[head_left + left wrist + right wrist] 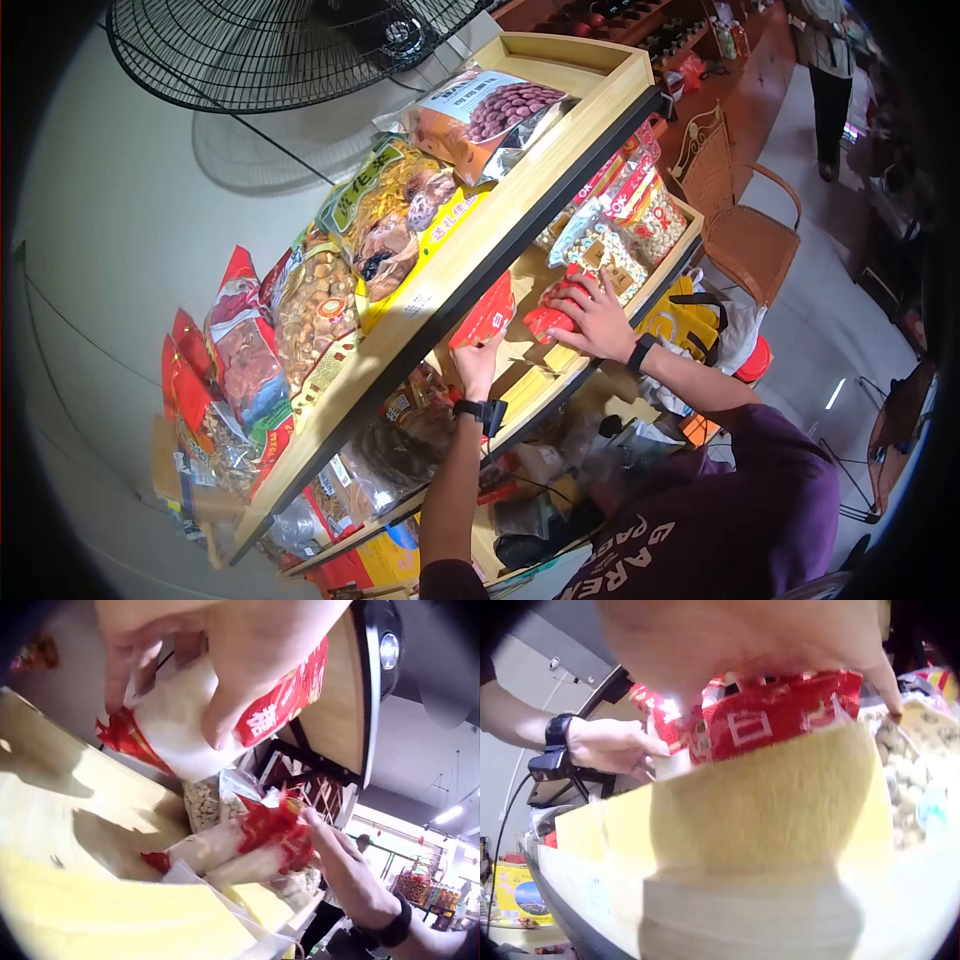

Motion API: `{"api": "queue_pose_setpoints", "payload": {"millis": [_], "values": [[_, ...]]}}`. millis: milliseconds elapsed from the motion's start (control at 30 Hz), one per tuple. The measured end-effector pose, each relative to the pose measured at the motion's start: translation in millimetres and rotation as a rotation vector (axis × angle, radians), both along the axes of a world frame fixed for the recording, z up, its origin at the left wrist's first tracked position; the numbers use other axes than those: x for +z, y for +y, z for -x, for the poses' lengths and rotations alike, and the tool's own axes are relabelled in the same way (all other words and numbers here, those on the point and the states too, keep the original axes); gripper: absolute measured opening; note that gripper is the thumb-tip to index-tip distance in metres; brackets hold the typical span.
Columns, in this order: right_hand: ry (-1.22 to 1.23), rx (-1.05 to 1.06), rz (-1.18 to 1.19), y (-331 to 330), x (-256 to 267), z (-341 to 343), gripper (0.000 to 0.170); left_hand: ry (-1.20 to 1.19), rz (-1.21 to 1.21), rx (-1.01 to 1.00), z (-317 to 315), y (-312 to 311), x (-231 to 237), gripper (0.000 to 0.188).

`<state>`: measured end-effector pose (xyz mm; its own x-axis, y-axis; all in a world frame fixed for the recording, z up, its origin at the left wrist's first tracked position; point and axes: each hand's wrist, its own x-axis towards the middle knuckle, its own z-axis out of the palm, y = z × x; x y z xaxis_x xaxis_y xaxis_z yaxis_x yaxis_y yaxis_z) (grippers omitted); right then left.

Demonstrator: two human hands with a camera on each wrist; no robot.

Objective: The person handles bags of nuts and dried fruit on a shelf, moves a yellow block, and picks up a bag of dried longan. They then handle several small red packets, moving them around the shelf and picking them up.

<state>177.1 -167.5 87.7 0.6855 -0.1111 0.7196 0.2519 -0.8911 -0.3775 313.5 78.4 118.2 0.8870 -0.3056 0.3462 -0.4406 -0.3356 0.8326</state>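
My left hand (474, 362) grips a red-and-white packet (184, 724), fingers on one side and thumb on the other. It holds the packet over the wooden shelf bin (515, 352). In the left wrist view, two similar packets (217, 851) lie in the bin with their red ends toward my right hand (598, 318). That hand rests over the red end of a packet (553, 312), its fingers spread. Clear bags of pale nuts or seeds (600, 250) sit beside its fingertips. The right wrist view shows a red packet (772, 720) below the palm, behind the bin's front board (765, 802).
An upper shelf (420, 290) slants overhead, loaded with bagged dried goods (390, 215). Its dark edge runs close above my left hand. A black fan (300, 40) hangs at the top left. A wicker chair (745, 235) and a yellow bag (690, 318) are on the right; a person stands farther back.
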Motion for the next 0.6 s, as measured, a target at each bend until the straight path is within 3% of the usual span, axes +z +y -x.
{"api": "queue_pose_setpoints", "payload": {"millis": [233,333,433,500,600], "values": [[-0.165,-0.012,-0.034,1,-19,-8,0.046,-0.097,0.003,-0.046,-30,-44,-12,0.047],[-0.200,-0.013,-0.033,0,-19,-10,0.044,-0.020,0.061,-0.094,-28,-69,-8,0.042],[-0.166,-0.012,-0.031,-1,-17,-8,0.044,-0.008,-0.353,-0.120,-42,-77,-20,0.033],[-0.176,0.000,-0.038,-2,-19,-11,0.044,0.177,-0.104,-0.308,-56,-80,-35,0.046],[-0.180,0.020,-0.045,-2,-18,-11,0.044,0.202,-0.245,-0.476,-63,-77,-19,0.049]]}}
